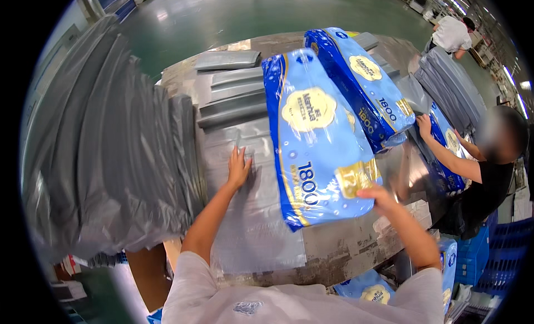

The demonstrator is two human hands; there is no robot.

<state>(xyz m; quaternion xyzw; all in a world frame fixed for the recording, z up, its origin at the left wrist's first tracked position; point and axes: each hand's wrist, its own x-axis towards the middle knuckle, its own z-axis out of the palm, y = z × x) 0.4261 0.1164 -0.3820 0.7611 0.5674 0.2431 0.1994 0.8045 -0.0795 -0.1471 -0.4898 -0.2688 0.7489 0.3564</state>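
Observation:
My left hand lies flat, fingers spread, on a grey plastic mailer bag spread over the metal table. My right hand grips the near lower corner of a large blue plastic-wrapped pack with gold labels, lifted and tilted above the bag. A second blue pack lies just behind it on the table.
A tall pile of grey bags fills the left. Several folded grey bags lie at the table's far side. A co-worker on the right handles another blue pack. Blue crates stand at the lower right, and more blue packs sit under the table.

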